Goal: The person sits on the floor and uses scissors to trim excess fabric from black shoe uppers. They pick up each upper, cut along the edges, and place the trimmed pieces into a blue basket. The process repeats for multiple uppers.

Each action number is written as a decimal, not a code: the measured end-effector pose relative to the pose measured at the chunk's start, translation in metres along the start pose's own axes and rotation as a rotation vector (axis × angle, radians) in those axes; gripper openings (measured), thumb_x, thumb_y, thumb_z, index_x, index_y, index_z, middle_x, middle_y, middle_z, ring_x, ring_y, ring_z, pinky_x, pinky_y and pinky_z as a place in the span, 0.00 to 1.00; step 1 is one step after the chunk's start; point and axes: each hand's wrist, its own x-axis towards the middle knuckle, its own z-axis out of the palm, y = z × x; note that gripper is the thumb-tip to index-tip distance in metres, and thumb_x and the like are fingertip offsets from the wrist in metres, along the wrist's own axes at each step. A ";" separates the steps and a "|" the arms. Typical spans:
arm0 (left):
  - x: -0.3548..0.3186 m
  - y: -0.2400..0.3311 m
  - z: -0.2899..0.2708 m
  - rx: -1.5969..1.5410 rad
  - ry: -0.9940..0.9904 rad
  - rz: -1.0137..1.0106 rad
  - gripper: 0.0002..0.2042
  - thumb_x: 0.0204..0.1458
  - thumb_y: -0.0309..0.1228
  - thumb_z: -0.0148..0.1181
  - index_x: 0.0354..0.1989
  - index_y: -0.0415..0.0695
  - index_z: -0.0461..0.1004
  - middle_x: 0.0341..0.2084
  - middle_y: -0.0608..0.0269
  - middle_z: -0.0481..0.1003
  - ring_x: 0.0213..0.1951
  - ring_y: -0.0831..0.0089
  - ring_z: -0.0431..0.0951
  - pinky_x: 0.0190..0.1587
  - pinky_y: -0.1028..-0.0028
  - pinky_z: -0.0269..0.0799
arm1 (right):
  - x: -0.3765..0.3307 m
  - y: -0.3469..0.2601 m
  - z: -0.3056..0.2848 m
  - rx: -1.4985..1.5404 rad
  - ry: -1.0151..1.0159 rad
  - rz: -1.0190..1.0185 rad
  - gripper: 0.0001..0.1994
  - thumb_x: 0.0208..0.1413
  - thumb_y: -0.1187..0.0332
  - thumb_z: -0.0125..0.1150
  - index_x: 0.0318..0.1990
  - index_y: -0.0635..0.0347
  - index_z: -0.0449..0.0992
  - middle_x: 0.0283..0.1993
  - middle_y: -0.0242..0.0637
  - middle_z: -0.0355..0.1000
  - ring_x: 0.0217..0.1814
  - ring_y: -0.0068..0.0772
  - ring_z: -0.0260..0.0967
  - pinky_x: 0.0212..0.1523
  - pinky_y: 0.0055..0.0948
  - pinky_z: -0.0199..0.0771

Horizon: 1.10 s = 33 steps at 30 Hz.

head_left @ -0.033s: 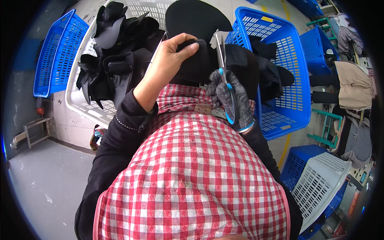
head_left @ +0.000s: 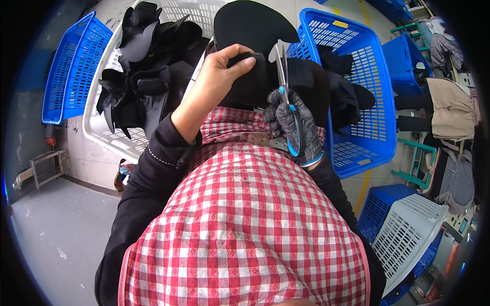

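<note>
A black cap [head_left: 252,25] with a broad rounded brim lies over my lap, its brim away from me. My bare left hand [head_left: 219,71] is closed on the cap's near fabric edge, thumb on top and fingers curled behind it. In my right hand [head_left: 301,125], which wears a grey knitted glove, I hold scissors [head_left: 284,84] with blue and grey handles. Their blades point away from me, slightly apart, just right of the cap's held edge. I cannot tell whether any thread lies between them. More black fabric [head_left: 306,81] rests under and right of the scissors.
Left of me a white basket [head_left: 97,122] holds a heap of black caps [head_left: 153,86]. At my right stands a blue basket [head_left: 385,102] with more caps inside. Stacked baskets [head_left: 408,229] sit lower right. Another person's beige garment [head_left: 451,109] shows at the far right.
The cap's brim and my left hand have shifted very slightly to the right. The scissors have moved a touch as well; both hands keep their hold.
</note>
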 end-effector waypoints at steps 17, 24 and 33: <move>-0.001 -0.010 0.007 -0.201 -0.106 -0.100 0.09 0.64 0.30 0.64 0.48 0.39 0.81 0.35 0.72 0.80 0.39 0.86 0.77 0.47 0.83 0.73 | -0.010 0.008 -0.006 -0.547 0.088 -0.060 0.19 0.75 0.62 0.49 0.61 0.70 0.68 0.55 0.50 0.72 0.56 0.37 0.76 0.54 0.31 0.85; -0.001 -0.009 0.005 -0.129 -0.114 -0.086 0.09 0.64 0.30 0.63 0.48 0.39 0.81 0.36 0.71 0.81 0.40 0.86 0.77 0.49 0.82 0.73 | -0.009 0.009 -0.009 -0.255 0.161 0.062 0.20 0.75 0.60 0.49 0.61 0.69 0.69 0.55 0.49 0.72 0.55 0.34 0.76 0.52 0.23 0.84; -0.002 -0.009 0.003 -0.107 -0.157 -0.040 0.09 0.65 0.32 0.63 0.48 0.40 0.81 0.36 0.73 0.80 0.40 0.86 0.76 0.51 0.81 0.72 | -0.011 0.008 -0.002 -0.802 0.078 -0.129 0.15 0.72 0.69 0.53 0.61 0.67 0.71 0.52 0.43 0.76 0.51 0.31 0.78 0.51 0.24 0.83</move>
